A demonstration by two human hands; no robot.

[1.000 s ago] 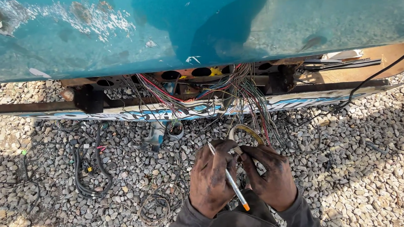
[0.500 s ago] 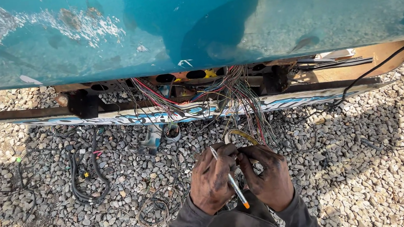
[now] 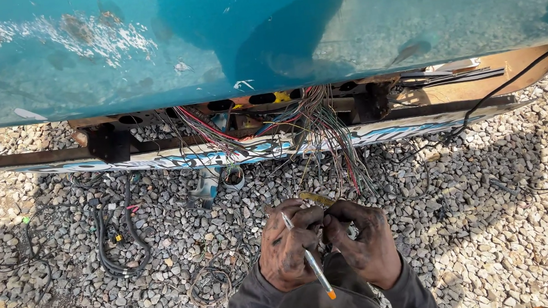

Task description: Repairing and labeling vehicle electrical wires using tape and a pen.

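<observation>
Seen from the head camera looking down: two grimy hands meet near the bottom middle, over grey gravel (image 3: pixel 479 235). The left hand (image 3: pixel 289 248) has its fingers curled together, with a thin screwdriver (image 3: pixel 309 258) lying across the back of its fingers; the metal tip points up and left, and the clear handle with an orange end points down and right toward the dark sleeves (image 3: pixel 314 306). The right hand (image 3: pixel 364 242) sits just beside it, touching it, fingers bent and pressed toward the left hand's fingertips. Both hands close on a small yellowish wire end (image 3: pixel 316 198) that pokes out just beyond the knuckles; what exactly is pinched between the fingertips cannot be told. Farther away, a thick bundle of coloured wires (image 3: pixel 335 135), red, green, white and blue, spills down from under a large teal metal panel (image 3: pixel 113 56) that fills the far half of the view, its paint chipped at the left. Below the panel runs a dark steel beam (image 3: pixel 23 158) and a painted strip, with round holes in an orange plate behind. On the gravel to the left lies a looped black cable (image 3: pixel 120 243), and a small coil of thin wire (image 3: pixel 209 286) lies near the left sleeve. A black cord (image 3: pixel 500 91) trails off to the far right
</observation>
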